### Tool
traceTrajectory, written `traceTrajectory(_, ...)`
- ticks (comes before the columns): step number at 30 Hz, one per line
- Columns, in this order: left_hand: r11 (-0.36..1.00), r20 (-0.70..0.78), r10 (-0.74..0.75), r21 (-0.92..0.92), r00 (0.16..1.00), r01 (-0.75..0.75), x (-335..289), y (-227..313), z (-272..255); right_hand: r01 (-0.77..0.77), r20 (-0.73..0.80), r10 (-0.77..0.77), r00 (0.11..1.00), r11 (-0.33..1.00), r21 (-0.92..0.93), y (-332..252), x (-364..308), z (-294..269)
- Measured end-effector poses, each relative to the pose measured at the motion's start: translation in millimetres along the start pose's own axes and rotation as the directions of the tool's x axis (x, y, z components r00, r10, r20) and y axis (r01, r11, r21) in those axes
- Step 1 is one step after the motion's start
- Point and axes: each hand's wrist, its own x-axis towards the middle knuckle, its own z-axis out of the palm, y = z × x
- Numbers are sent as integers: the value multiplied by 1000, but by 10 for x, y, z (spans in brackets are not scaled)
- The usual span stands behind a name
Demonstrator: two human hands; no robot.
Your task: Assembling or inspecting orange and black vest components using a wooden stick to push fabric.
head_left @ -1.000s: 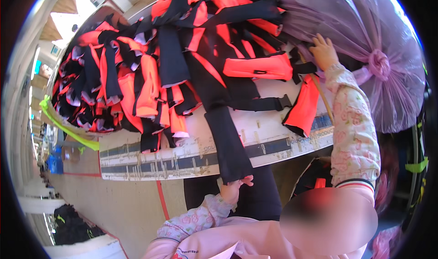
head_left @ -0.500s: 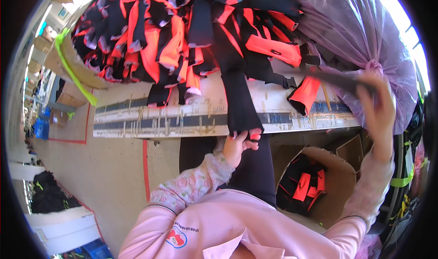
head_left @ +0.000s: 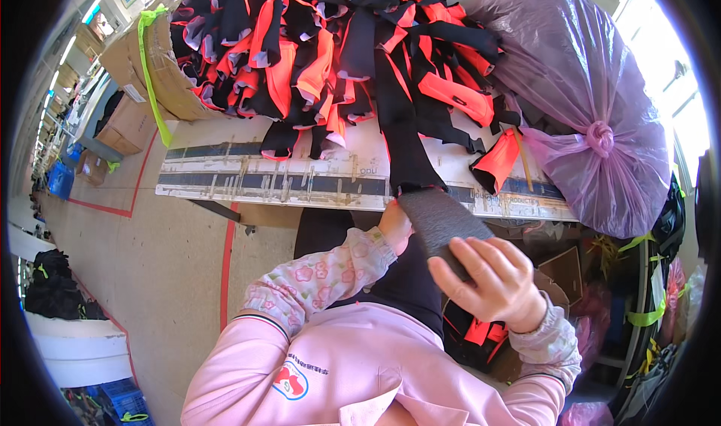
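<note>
A long black fabric sleeve (head_left: 406, 144) with coral edges hangs from the pile toward me, its end at the table's front edge. My left hand (head_left: 396, 228) is closed at that end, with its fingertips partly hidden. In my right hand (head_left: 492, 282) is a flat dark grey strip (head_left: 441, 219), gripped between thumb and fingers. The strip's far end meets the mouth of the sleeve; I cannot tell whether it is inside. Farther back lies a heap of black and coral fabric sleeves (head_left: 279, 77).
A tied purple plastic bag (head_left: 578, 96) bulges at the right of the table (head_left: 293, 189). One coral and black piece (head_left: 496, 162) lies near the bag. Cardboard boxes (head_left: 161, 66) stand at the left. Below the table on the right, a carton holds coral and black pieces (head_left: 481, 332).
My right hand has come from beside the purple bag, down and left, bringing the grey strip to the sleeve's end. My left hand stays at the sleeve. The view has shifted slightly.
</note>
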Motion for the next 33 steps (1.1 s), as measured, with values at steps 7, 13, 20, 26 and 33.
traceTrajectory(7,839,571,534,-446,623,-311,445,-656,-657,-345,405,265,875,928,138,-149,88,215)
traceTrajectory(13,979,242,52,-203,969,-2,51,-343,-333,-462,390,392,833,881,101,-34,-288,792)
traceTrajectory(20,925,-206,82,381,975,2,-17,-378,11,-562,582,453,675,827,7,217,-516,1479)
traceTrajectory(26,968,-208,-100,205,973,143,-63,-509,-127,-614,667,431,608,788,51,159,-775,1942)
traceTrajectory(33,942,-109,201,293,973,-162,6,-1004,-680,-730,658,555,510,683,-10,-215,-759,2036)
